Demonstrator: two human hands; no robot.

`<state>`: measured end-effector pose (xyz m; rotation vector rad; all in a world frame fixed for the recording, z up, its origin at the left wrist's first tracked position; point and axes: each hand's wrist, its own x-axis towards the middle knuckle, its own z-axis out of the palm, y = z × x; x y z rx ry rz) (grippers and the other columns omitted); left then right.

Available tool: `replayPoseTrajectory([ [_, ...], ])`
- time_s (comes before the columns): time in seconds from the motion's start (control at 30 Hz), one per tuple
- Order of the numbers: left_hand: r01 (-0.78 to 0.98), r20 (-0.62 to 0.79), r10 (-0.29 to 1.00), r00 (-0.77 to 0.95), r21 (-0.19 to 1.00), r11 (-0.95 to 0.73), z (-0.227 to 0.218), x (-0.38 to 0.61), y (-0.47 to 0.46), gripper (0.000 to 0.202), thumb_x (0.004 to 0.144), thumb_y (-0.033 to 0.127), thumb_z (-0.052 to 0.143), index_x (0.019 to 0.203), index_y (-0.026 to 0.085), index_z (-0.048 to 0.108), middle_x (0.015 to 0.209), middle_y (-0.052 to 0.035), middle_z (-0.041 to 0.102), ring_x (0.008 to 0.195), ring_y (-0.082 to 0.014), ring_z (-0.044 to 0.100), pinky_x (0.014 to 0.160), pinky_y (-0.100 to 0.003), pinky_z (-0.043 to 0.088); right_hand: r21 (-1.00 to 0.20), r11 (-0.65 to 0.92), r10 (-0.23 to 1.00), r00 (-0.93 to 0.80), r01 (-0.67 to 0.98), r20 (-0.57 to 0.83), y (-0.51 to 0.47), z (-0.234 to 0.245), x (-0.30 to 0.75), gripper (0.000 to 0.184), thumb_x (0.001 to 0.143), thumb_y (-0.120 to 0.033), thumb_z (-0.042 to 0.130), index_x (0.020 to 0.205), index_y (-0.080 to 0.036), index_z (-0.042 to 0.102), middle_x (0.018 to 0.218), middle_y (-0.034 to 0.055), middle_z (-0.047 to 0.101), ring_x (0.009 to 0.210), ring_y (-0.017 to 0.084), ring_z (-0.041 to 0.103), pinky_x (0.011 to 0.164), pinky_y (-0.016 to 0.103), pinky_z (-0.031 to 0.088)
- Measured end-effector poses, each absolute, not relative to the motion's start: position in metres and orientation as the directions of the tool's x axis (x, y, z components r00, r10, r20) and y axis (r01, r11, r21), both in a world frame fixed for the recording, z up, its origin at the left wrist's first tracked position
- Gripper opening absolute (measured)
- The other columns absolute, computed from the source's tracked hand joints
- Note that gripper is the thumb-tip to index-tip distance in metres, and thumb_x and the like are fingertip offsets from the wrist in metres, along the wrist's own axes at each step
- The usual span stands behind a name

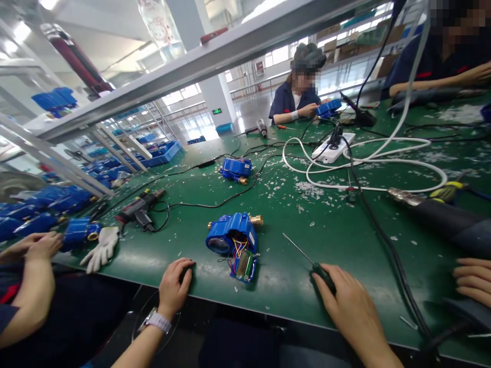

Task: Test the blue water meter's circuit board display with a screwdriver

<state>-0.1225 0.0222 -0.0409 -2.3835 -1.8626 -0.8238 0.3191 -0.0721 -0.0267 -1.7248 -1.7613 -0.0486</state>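
Observation:
An opened blue valve unit (232, 236) with brass ends lies on the green table (291, 286) in front of me. Coloured wires and a small circuit board (244, 266) spill from its underside. My left hand (174, 287), a watch on its wrist, rests at the table's edge just left of the unit. Its fingers curl over a small dark thing I cannot make out. To the right of the unit, my right hand (347, 304) closes over the black handle of a thin screwdriver (303, 254). The screwdriver's shaft points up-left along the table.
A second blue unit (236, 168) lies farther back. A black power tool (140, 207) and a white glove (100, 249) lie at left. A power strip (333, 148), looping white cable and black cords cross the right. Co-workers' hands (34, 246) (473, 280) flank me; plastic shavings litter the table.

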Motion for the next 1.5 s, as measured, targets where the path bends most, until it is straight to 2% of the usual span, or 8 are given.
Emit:
replayPoseTrajectory([
  [0.27, 0.85, 0.367, 0.914, 0.173, 0.413, -0.327, -0.04, -0.106, 0.029, 0.031, 0.086, 0.048, 0.056, 0.103, 0.024, 0.066, 0.11, -0.0081, 0.069, 0.104, -0.0272, 0.064, 0.093, -0.046, 0.053, -0.481, 0.018, 0.879, 0.215, 0.877, 0.425, -0.079, -0.029, 0.315, 0.043, 0.104, -0.057, 0.027, 0.105, -0.023, 0.055, 0.074, 0.0014, 0.067, 0.059, 0.026, 0.067, 0.049, 0.033, 0.048],
  [0.47, 0.678, 0.271, 0.869, 0.414, 0.546, -0.493, -0.035, -0.058, 0.025, 0.041, 0.08, 0.04, 0.067, 0.118, 0.024, 0.063, 0.119, -0.0108, 0.068, 0.11, -0.0276, 0.065, 0.096, -0.043, 0.055, -0.623, 0.051, 0.899, 0.236, 0.78, 0.369, -0.073, -0.045, 0.302, 0.027, 0.102, -0.043, 0.039, 0.114, -0.023, 0.053, 0.094, 0.004, 0.07, 0.082, 0.023, 0.07, 0.063, 0.029, 0.057],
  [0.63, 0.651, 0.138, 0.872, 0.47, 0.614, -0.447, -0.024, -0.014, 0.022, 0.062, 0.074, 0.028, 0.068, 0.133, 0.017, 0.05, 0.137, -0.0151, 0.056, 0.127, -0.0309, 0.053, 0.107, -0.051, 0.045, -0.692, 0.083, 0.781, 0.384, 0.717, 0.492, -0.065, -0.043, 0.279, 0.035, 0.102, -0.038, 0.039, 0.132, -0.022, 0.049, 0.11, 0.0073, 0.067, 0.101, 0.022, 0.065, 0.077, 0.027, 0.057],
  [0.8, 0.628, 0.069, 0.874, 0.48, 0.669, -0.398, -0.02, 0.006, 0.024, 0.075, 0.07, 0.023, 0.069, 0.139, 0.014, 0.042, 0.143, -0.017, 0.049, 0.133, -0.0316, 0.047, 0.113, -0.054, 0.037, -0.729, 0.146, 0.772, 0.383, 0.669, 0.507, -0.06, -0.042, 0.245, 0.032, 0.102, -0.033, 0.037, 0.112, -0.026, 0.066, 0.108, 0.0063, 0.064, 0.11, 0.024, 0.059, 0.085, 0.032, 0.053],
  [0.93, 0.595, 0.043, 0.872, 0.487, 0.714, -0.368, -0.014, 0.009, 0.028, 0.08, 0.068, 0.022, 0.072, 0.141, 0.014, 0.039, 0.143, -0.0161, 0.049, 0.132, -0.0312, 0.048, 0.114, -0.053, 0.036, -0.827, 0.176, 0.853, 0.338, 0.534, 0.399, -0.055, -0.034, 0.213, 0.03, 0.097, -0.034, 0.048, 0.125, -0.026, 0.054, 0.11, 0.0066, 0.058, 0.108, 0.024, 0.057, 0.088, 0.035, 0.051],
  [1.03, 0.556, 0.038, 0.862, 0.506, 0.749, -0.36, -0.012, 0.009, 0.031, 0.081, 0.067, 0.025, 0.075, 0.14, 0.014, 0.04, 0.141, -0.0168, 0.051, 0.131, -0.0318, 0.049, 0.113, -0.053, 0.037, -0.874, 0.167, 0.904, 0.282, 0.457, 0.32, -0.052, -0.027, 0.199, 0.052, 0.086, -0.034, 0.061, 0.134, -0.027, 0.043, 0.122, 0.008, 0.051, 0.117, 0.028, 0.05, 0.1, 0.046, 0.044],
  [1.27, 0.456, 0.05, 0.833, 0.551, 0.818, -0.351, -0.011, 0.015, 0.03, 0.052, 0.071, 0.026, 0.074, 0.12, 0.018, 0.061, 0.125, -0.0121, 0.064, 0.118, -0.0303, 0.057, 0.104, -0.048, 0.043, -0.869, 0.165, 0.964, 0.108, 0.466, 0.241, -0.05, -0.025, 0.195, 0.086, 0.075, -0.023, 0.077, 0.146, -0.029, 0.027, 0.141, 0.0087, 0.041, 0.137, 0.029, 0.027, 0.112, 0.052, 0.029],
  [1.5, 0.33, 0.018, 0.766, 0.643, 0.896, -0.298, 0.0, 0.017, 0.028, 0.022, 0.083, 0.025, 0.064, 0.103, 0.02, 0.069, 0.105, -0.0043, 0.072, 0.1, -0.0222, 0.063, 0.092, -0.033, 0.046, -0.891, 0.219, 0.955, 0.098, 0.398, 0.279, -0.048, -0.017, 0.194, 0.073, 0.081, -0.023, 0.066, 0.145, -0.029, 0.031, 0.142, 0.0069, 0.037, 0.137, 0.024, 0.027, 0.112, 0.043, 0.03],
])
